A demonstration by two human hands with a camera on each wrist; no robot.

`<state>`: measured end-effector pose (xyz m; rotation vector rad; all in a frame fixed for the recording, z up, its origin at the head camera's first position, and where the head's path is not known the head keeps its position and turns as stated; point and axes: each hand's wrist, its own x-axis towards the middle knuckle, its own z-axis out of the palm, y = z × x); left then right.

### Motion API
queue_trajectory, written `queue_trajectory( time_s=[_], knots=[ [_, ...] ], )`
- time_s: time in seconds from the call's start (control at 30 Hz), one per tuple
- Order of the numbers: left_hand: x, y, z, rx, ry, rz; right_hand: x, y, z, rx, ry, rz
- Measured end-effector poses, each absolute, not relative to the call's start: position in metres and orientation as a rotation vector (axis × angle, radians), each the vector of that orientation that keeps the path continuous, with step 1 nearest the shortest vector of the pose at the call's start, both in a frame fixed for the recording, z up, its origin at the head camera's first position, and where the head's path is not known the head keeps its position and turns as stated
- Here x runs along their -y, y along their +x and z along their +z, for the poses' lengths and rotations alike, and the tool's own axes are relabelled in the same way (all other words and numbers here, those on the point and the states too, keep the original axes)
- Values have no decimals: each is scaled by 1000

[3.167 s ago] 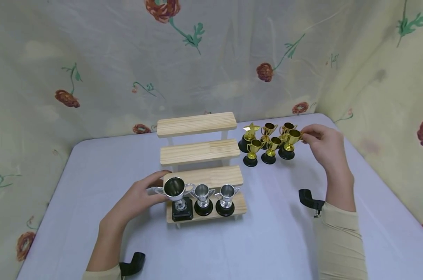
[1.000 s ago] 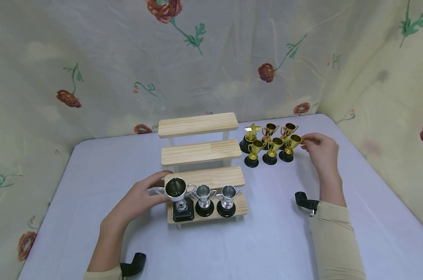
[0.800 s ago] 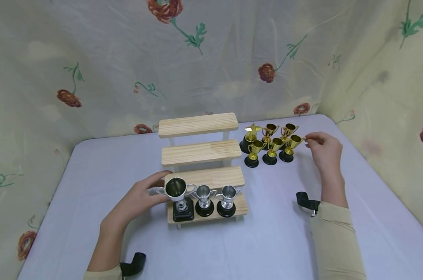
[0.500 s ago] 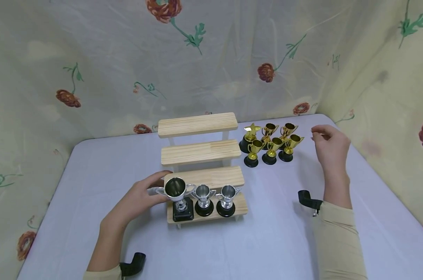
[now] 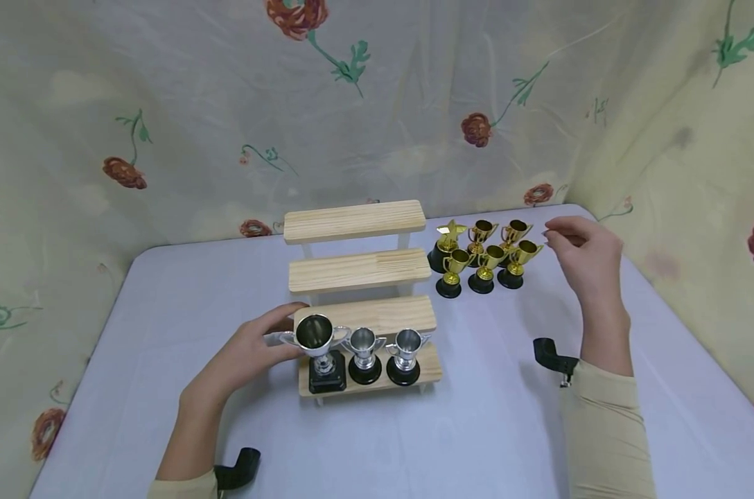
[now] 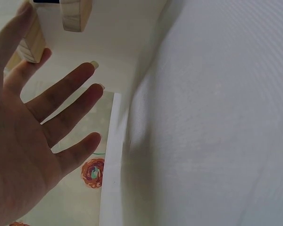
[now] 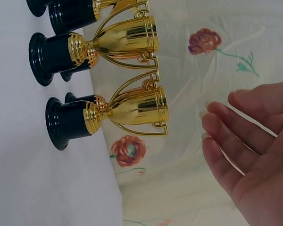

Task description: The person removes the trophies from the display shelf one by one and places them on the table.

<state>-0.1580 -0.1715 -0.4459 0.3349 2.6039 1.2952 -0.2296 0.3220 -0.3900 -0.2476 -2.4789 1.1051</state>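
A four-step wooden display shelf [image 5: 360, 272] stands mid-table. My left hand [image 5: 255, 346] holds its left side, with thumb and index finger [image 6: 30, 70] at a board end and the other fingers spread. On the lowest step are a large silver trophy cup [image 5: 319, 355] with a square black base and two smaller silver cups [image 5: 364, 350]. Right of the shelf, several gold trophy cups and a gold star trophy [image 5: 447, 244] stand in two rows. My right hand [image 5: 585, 260] hovers beside the front-right gold cup [image 7: 137, 108], apart from its handle, fingers relaxed and holding nothing.
The upper three steps of the shelf bear nothing. A white cloth [image 5: 489, 416] covers the table. Behind and to the right hangs flowered fabric [image 5: 402, 118], close to the table's back edge.
My right hand has let go of the front-right gold cup, now standing upright in the front row, drawn off to the right, then come slightly back. My left hand has stayed put.
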Motion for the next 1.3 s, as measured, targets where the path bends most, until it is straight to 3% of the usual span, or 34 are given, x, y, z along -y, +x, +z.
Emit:
queue_trajectory(
  time_s=[0.47, 1.3],
  knots=[
    [171, -158, -446, -2604, 322, 1292, -311, -228, -385, 2678, -8, 1121],
    [171, -159, -445, -2612, 310, 1274, -290, -224, -380, 2670, 176, 1220]
  ],
)
